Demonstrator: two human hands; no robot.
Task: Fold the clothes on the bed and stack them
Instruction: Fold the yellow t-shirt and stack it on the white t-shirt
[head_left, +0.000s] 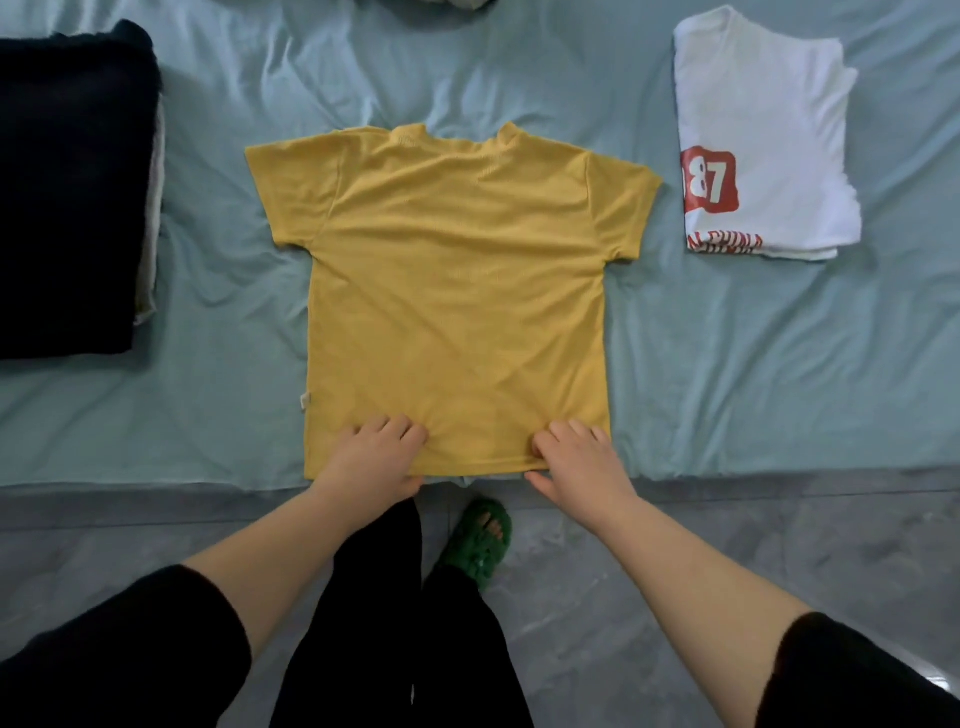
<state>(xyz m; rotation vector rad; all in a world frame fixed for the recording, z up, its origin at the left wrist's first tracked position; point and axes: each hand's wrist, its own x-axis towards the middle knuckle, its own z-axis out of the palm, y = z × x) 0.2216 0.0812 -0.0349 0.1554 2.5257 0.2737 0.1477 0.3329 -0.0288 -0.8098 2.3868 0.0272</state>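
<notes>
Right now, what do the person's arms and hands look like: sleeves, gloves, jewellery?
No gloves on the left hand or the right hand; no rings or watch visible. A black left sleeve and right sleeve end near the elbows, forearms uncovered.

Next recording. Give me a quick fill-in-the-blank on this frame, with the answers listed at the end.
1. The left hand and the right hand hold the spread-out yellow T-shirt at its bottom ____.
2. The folded white shirt carries a print coloured ____.
3. The folded pile on the left side of the bed is ____ on top.
4. The slipper on the person's foot is ____.

Missing words: hem; red; black; green.
</notes>
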